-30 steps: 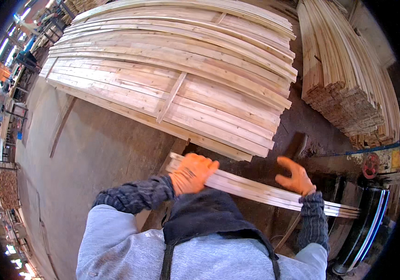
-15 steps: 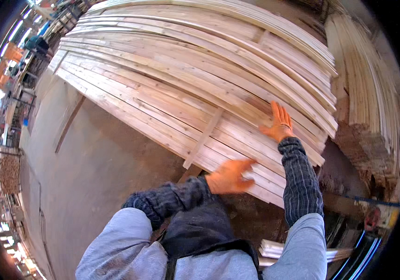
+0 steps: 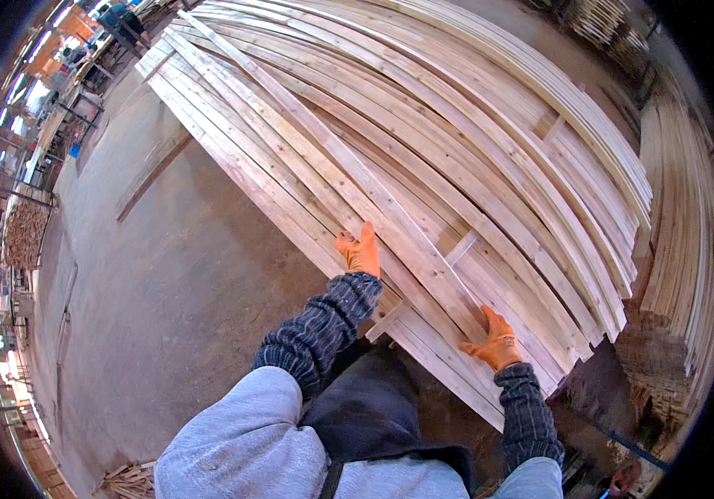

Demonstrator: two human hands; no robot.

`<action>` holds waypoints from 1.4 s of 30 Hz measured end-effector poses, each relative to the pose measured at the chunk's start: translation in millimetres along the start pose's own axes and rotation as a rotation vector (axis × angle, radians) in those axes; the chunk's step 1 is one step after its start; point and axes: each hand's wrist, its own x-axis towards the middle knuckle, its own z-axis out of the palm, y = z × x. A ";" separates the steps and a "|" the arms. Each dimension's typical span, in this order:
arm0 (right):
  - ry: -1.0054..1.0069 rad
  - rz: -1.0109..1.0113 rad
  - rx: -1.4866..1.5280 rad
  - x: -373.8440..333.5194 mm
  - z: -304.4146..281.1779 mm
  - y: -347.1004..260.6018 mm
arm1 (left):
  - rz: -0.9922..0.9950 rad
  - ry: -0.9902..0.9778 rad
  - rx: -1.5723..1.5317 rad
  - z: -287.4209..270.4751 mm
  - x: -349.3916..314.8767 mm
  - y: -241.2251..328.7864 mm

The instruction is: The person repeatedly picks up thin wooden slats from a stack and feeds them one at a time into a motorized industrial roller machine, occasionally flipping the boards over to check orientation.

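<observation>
Both my hands wear orange gloves. My right hand (image 3: 494,341) grips the near end of a long, pale wooden board (image 3: 315,133), thumb at one side and fingers at the other. This board lies slanted across the others, its far end at the upper left. Farther left, my left hand (image 3: 360,251) rests on the boards beside it, thumb apart and fingers stretched out. Beneath both hands spreads a wide layer of planks (image 3: 274,212) with a short wooden crosspiece (image 3: 389,320) under them.
Another tall stack of boards (image 3: 681,208) stands at the right. Concrete floor (image 3: 174,316) stretches to the left, with a wooden strip (image 3: 153,176) on it. Benches and a person (image 3: 121,21) are in the far left background.
My right hand has come nearer from the middle planks to a board's end. My left hand has shifted left onto the boards. A long board now lies slanted, and the view has turned.
</observation>
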 end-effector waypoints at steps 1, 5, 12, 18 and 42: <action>-0.041 -0.015 0.036 3.7 -9.3 -0.5 | 0.068 0.014 -0.028 2.5 4.0 -1.5; 0.042 -0.155 -0.024 22.5 -26.0 21.4 | 0.113 -0.041 -0.303 2.7 32.4 -33.8; 0.177 -0.057 -0.062 20.6 -8.5 46.0 | -0.130 -0.213 -0.528 4.6 4.8 -12.6; 0.213 -0.188 0.166 -2.2 17.3 50.4 | -0.258 -0.192 -0.192 27.5 -9.5 23.0; 0.194 -0.362 0.062 -72.7 -18.8 -38.4 | -0.369 -0.602 -0.658 -12.6 -34.8 47.9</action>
